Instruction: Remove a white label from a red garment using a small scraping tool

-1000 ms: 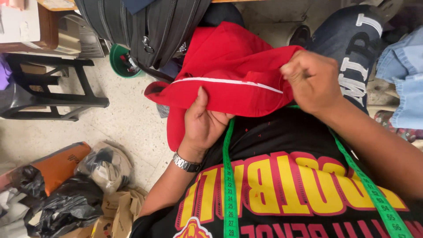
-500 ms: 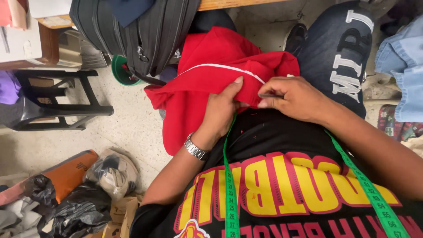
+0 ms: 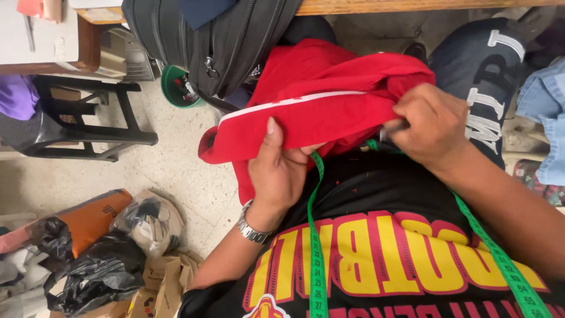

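A: What has changed in the last half second?

B: Half a second ago the two hands lay close together on the red garment point(image 3: 329, 100), fingers nearly touching. Now they are apart. The left hand point(image 3: 279, 171) sits lower, under the cloth's near edge, thumb pressed up against the fabric below the white stripe point(image 3: 294, 101). The right hand point(image 3: 429, 126) has shifted out to the garment's right end.

A: Are they gripping?

B: Both are closed on the cloth. The left pinches the lower edge between thumb and palm; the right bunches the fabric in curled fingers, and something thin shows at its fingertips, too small to tell what.

A: Where is the garment?

B: Held in front of the person's chest, above the lap, just below a dark backpack point(image 3: 218, 35) that hangs off the wooden surface point(image 3: 424, 6).

A: Counts?

B: One red garment with one white stripe, two hands, one wristwatch point(image 3: 252, 229) on the left wrist, one green measuring tape point(image 3: 318, 259) draped round the neck with both ends running down the black shirt point(image 3: 376, 194). On the floor point(image 3: 176, 171), one black stool point(image 3: 82, 118), one green bucket point(image 3: 176, 88) and a heap of bags point(image 3: 88, 253) that I cannot count surely.
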